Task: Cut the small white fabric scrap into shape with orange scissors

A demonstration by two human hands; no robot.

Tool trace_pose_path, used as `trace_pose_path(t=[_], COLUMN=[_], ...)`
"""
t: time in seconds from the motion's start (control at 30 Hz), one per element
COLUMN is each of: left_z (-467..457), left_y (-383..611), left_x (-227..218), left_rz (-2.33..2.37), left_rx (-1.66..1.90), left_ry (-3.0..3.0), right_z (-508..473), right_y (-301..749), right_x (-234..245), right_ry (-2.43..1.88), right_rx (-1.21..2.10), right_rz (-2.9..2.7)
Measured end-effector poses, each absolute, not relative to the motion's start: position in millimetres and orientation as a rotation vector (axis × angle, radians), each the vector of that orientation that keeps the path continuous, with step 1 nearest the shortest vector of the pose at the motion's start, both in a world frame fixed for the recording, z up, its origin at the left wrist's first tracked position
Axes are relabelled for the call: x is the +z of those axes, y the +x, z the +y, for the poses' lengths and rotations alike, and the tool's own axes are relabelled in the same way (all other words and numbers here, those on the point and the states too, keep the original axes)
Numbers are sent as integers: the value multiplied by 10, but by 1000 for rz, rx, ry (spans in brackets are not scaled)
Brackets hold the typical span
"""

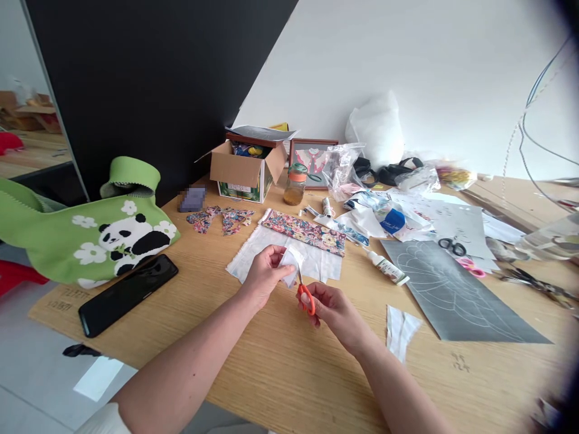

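Observation:
My left hand [265,272] pinches a small white piece of fabric [291,263] above the wooden table [280,361]. My right hand [332,308] grips small orange-handled scissors [306,295], whose blades point up into the white piece. Just behind lie a larger white cloth sheet [253,256] and a floral fabric strip [304,231].
A black phone [127,293] and a green panda bag [97,232] lie at the left. A cardboard box [246,170], a jar [295,184], a glue bottle [386,267], a grey sheet [456,289], black scissors [452,246] and a white scrap [400,328] are around.

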State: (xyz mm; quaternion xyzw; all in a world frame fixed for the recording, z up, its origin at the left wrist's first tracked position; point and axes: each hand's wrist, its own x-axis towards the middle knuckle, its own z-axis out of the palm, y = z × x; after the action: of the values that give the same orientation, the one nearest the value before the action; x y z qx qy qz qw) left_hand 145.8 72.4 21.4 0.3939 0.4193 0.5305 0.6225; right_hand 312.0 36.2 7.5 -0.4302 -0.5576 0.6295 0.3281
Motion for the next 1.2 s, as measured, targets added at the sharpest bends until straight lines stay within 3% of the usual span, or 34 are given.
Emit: trace_pose_path(t=[1.2], left_z=[732], left_y=[1468], left_x=[199], left_rz=[972], left_rx=[1205], left_ry=[833], right_z=[370], right_y=[3121], right_x=[63], right_ry=[-1128], right_rx=[1712], right_rz=[-1374])
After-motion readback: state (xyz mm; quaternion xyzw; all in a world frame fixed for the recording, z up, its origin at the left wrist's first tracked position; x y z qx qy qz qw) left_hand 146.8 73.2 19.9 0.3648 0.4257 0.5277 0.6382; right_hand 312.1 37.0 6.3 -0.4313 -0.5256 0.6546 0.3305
